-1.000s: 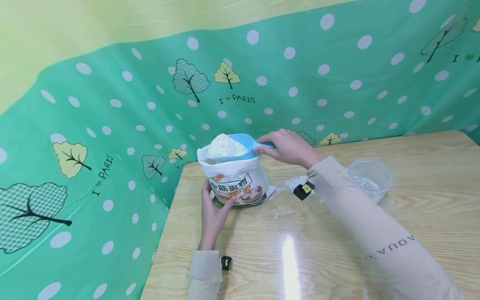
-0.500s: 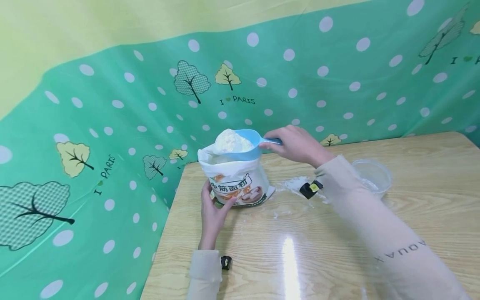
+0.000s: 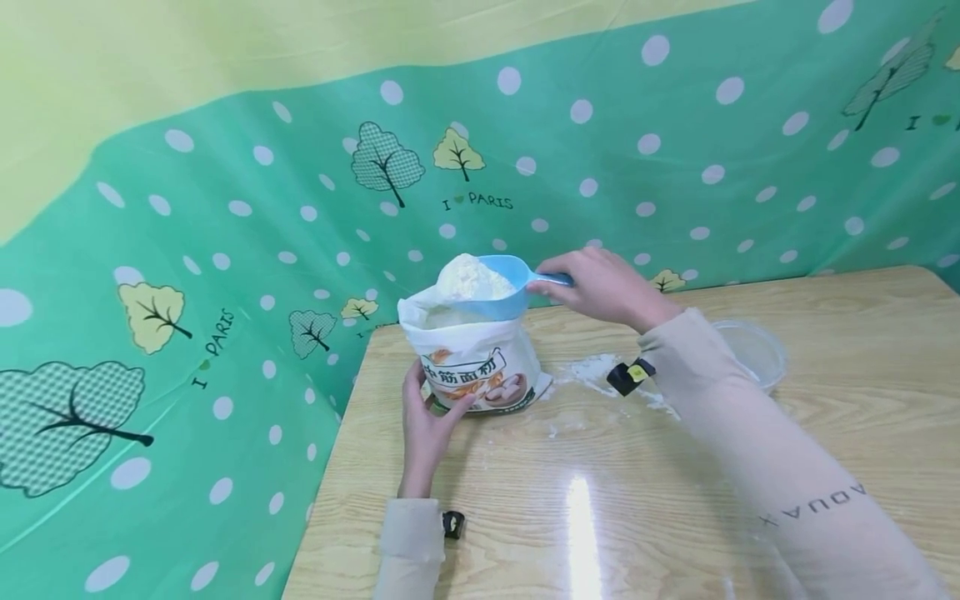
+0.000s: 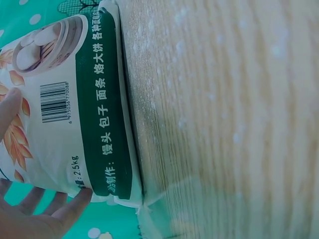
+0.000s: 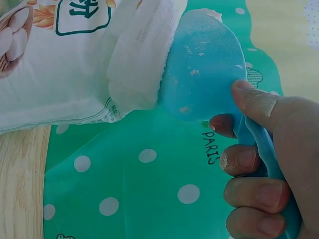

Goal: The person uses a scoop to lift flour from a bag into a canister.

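Above a bag (image 3: 471, 338) clasped low by the left hand (image 3: 429, 429), the right hand (image 3: 606, 286) grips a blue scoop (image 3: 508, 306).

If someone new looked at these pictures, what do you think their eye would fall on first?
Most likely the blue scoop heaped with white powder, which the right hand holds at the open top of the bag. Next might come the white printed bag itself, standing on the wooden table with the left hand gripping its lower side. The green dotted cloth behind also stands out.
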`<state>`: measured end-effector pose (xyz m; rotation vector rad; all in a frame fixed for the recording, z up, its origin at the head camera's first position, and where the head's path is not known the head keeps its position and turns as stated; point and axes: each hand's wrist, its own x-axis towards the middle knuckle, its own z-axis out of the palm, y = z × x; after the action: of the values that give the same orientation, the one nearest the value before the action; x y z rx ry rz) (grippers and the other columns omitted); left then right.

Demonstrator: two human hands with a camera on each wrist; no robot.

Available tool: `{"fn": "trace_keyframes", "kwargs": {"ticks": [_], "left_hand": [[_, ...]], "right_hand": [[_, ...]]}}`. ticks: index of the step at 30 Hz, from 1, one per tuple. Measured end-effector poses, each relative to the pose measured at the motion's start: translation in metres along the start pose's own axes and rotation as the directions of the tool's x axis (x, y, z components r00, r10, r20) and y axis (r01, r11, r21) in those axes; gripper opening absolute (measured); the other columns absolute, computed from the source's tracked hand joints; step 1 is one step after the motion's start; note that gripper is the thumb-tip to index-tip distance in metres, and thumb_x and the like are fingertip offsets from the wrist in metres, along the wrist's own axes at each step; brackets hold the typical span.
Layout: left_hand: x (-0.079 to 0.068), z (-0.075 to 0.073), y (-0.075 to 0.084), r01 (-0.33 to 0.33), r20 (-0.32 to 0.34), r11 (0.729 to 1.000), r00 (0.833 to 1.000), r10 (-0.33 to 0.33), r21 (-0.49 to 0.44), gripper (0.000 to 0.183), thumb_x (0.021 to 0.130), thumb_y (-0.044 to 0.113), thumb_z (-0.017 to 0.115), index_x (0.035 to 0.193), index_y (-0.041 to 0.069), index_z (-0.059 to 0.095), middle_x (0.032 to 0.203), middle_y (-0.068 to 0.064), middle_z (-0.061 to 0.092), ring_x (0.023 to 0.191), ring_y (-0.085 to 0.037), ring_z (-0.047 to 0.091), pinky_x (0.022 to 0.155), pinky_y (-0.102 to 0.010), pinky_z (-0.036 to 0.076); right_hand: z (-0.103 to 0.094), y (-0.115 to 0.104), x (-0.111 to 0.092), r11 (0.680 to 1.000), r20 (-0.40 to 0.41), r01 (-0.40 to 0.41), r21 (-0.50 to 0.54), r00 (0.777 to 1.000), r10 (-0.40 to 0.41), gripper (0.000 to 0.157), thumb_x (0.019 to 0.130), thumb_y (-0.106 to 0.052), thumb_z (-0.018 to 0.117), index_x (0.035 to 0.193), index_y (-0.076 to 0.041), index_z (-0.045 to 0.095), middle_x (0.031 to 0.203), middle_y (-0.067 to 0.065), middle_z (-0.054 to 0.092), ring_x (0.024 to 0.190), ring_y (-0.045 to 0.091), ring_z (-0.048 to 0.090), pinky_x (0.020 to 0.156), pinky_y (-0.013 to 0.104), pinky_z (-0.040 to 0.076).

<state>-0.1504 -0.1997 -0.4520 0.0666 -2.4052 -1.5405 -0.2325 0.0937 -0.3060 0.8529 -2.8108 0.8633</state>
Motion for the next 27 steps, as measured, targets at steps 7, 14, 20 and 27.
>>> {"fn": "trace_keyframes", "kwargs": {"ticks": [7, 14, 20, 27], "left_hand": [[-0.007, -0.002, 0.017, -0.031, 0.006, 0.999, 1.0, 0.031, -0.037, 0.091, 0.08, 0.008, 0.083, 0.153, 0.01, 0.028, 0.152, -0.013, 0.036, 0.142, -0.031, 0.033, 0.115, -0.059, 0.037], [-0.008, -0.003, 0.023, -0.026, 0.011, 0.999, 1.0, 0.026, -0.02, 0.091, 0.08, 0.007, 0.082, 0.153, 0.009, 0.027, 0.151, -0.014, 0.036, 0.141, -0.032, 0.034, 0.115, -0.057, 0.038], [-0.001, -0.001, 0.003, -0.014, 0.002, 1.0, 1.0, 0.014, -0.007, 0.095, 0.079, 0.012, 0.084, 0.154, 0.015, 0.026, 0.152, -0.01, 0.036, 0.142, -0.03, 0.033, 0.115, -0.055, 0.039], [0.004, -0.002, -0.017, -0.051, 0.004, 0.999, 0.999, 0.051, 0.001, 0.096, 0.077, 0.027, 0.086, 0.153, 0.023, 0.028, 0.151, -0.002, 0.037, 0.141, -0.024, 0.035, 0.113, -0.053, 0.042]], "right_hand": [[0.001, 0.0, 0.003, 0.999, -0.006, 0.038, 0.012, 0.999, -0.038, 0.039, 0.1, -0.045, 0.055, 0.119, -0.015, 0.072, 0.073, -0.005, 0.066, 0.05, 0.013, 0.047, 0.079, 0.034, 0.054], [-0.002, 0.001, 0.003, 0.999, -0.005, 0.035, 0.033, 0.999, -0.035, 0.038, 0.101, -0.043, 0.055, 0.118, -0.015, 0.072, 0.072, -0.004, 0.066, 0.053, 0.014, 0.05, 0.07, 0.03, 0.053], [-0.007, 0.002, 0.001, 0.999, -0.002, 0.02, 0.027, 1.0, -0.02, 0.039, 0.101, -0.044, 0.054, 0.121, -0.015, 0.071, 0.071, -0.004, 0.066, 0.051, 0.015, 0.048, 0.072, 0.031, 0.052], [-0.008, 0.004, -0.002, 0.998, -0.013, 0.018, 0.065, 1.0, -0.017, 0.036, 0.1, -0.043, 0.056, 0.118, -0.016, 0.072, 0.097, 0.0, 0.075, 0.066, 0.015, 0.061, 0.079, 0.036, 0.056]]}}
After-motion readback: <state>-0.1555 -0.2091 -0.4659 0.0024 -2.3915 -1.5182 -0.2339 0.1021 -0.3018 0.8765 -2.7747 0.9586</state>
